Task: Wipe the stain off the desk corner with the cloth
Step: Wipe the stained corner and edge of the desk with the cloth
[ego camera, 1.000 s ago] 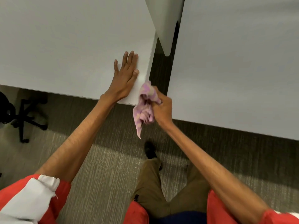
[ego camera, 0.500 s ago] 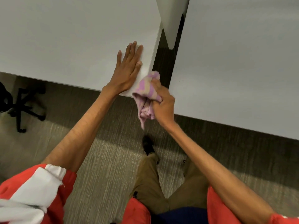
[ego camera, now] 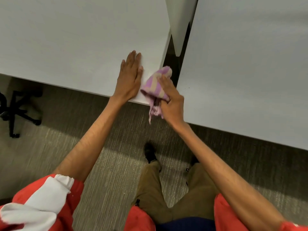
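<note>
A pink and beige cloth [ego camera: 155,80] lies pressed on the near right corner of the pale grey desk [ego camera: 75,40], with its tail hanging off the front edge. My right hand [ego camera: 170,100] grips the cloth, fingers on top of it. My left hand [ego camera: 130,77] rests flat on the desk just left of the cloth, fingers together and palm down, holding nothing. No stain shows on the corner; the cloth covers that spot.
A second grey desk [ego camera: 250,64] stands to the right across a narrow dark gap with a white panel [ego camera: 180,22] in it. A black office chair base [ego camera: 15,112] stands at the left on the carpet. My legs and shoes are below.
My right hand has carried the cloth up from below the desk edge onto the corner's top. My left hand stays flat on the desk, now closer to the cloth.
</note>
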Available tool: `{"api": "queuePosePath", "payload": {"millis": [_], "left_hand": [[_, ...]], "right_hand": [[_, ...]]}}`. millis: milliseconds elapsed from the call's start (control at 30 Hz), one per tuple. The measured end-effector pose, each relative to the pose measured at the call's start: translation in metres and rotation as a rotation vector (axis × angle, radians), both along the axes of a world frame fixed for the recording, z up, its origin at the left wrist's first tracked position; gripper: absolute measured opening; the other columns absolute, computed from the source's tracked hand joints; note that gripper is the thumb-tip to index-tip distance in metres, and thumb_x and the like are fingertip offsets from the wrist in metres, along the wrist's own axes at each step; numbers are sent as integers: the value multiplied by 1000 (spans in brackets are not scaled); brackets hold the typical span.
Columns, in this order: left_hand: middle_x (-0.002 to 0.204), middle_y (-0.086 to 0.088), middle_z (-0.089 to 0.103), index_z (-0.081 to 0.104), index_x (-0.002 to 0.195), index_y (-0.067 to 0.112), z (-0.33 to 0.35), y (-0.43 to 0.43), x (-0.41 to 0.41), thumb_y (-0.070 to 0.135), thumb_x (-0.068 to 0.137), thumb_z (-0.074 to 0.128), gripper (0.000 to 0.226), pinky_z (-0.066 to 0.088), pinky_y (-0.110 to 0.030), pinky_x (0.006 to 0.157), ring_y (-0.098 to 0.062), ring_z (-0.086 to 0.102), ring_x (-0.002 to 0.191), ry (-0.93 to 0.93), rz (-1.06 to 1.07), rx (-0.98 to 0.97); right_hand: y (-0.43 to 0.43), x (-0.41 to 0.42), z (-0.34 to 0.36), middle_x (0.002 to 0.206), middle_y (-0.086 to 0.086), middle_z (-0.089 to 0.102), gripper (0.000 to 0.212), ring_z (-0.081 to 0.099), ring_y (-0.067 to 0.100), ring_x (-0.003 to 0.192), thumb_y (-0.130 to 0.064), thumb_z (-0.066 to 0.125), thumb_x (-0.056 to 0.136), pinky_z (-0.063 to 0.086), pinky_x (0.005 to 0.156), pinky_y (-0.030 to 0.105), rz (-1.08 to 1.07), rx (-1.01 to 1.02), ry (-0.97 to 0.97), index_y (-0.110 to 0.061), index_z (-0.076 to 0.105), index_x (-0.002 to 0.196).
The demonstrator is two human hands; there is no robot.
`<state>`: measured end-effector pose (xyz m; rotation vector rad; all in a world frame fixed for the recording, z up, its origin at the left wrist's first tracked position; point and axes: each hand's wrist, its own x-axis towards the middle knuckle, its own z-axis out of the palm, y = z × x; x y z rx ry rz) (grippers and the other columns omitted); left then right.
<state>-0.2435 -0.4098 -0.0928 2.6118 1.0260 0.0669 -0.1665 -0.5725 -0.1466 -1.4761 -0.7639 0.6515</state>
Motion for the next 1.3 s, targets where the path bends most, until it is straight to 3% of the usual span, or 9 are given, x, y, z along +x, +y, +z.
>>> {"api": "queuePosePath", "payload": {"millis": [133,300,467,633,800,933,1000,1133,1300], "left_hand": [[166,-10,8,14,157,11,6,15,-17,32,108,21,54,-5,-41,124,-20,1,154,7,44,17],[166,-8,4,10,157,13,10,39,-42,37,107,22,57,-6,-44,124,-19,-3,154,72,12,-10],[166,-7,-5,-1,157,13,12,57,-53,42,106,22,64,-7,-47,124,-18,-9,153,203,-226,-88],[166,-6,-6,-1,157,13,15,74,-62,42,106,22,64,-8,-39,124,-15,-9,153,190,-384,-82],[166,-7,-5,0,157,10,9,80,-66,35,108,19,58,-14,-37,122,-17,-10,153,131,-461,-132],[166,-8,1,7,157,9,13,91,-73,31,108,21,55,-12,-34,122,-17,-7,153,44,-531,-261],[166,-8,5,12,157,9,14,96,-79,29,108,24,54,-8,-30,123,-17,-5,153,-17,-548,-274],[166,-6,9,19,156,11,10,119,-91,31,107,27,53,3,-26,122,-20,-3,154,-114,-466,-171],[165,-9,14,22,155,9,4,124,-94,32,107,25,53,0,-25,122,-21,2,154,-89,-393,-98]], "right_hand": [[-32,-38,2,152,-13,31,68,13,2,148,7,55,82,17,121,34,56,-28,-139,-17,45,144],[5,-8,25,153,7,41,57,24,26,148,4,57,87,31,117,55,-34,-110,-239,-14,50,141],[7,-25,31,150,-4,41,54,25,25,148,3,63,86,34,115,57,-113,-121,-258,-15,55,136],[-14,-67,19,147,9,49,51,27,27,147,-25,60,86,29,117,55,-183,-99,-404,-10,57,134],[2,-100,0,148,19,45,55,25,41,145,0,69,84,10,124,40,-413,-157,-593,-3,52,137],[31,-140,-10,147,20,44,59,14,28,146,16,64,81,13,119,64,-657,-212,-593,2,50,137],[49,-153,-12,147,22,45,59,5,21,148,16,56,81,10,117,66,-725,-232,-571,3,48,138],[76,-176,-12,150,16,42,65,-5,15,149,19,53,79,-3,121,51,-756,-244,-569,3,44,141],[86,-182,-10,148,15,45,63,4,20,148,20,56,78,-9,122,45,-713,-278,-685,2,49,138]]}}
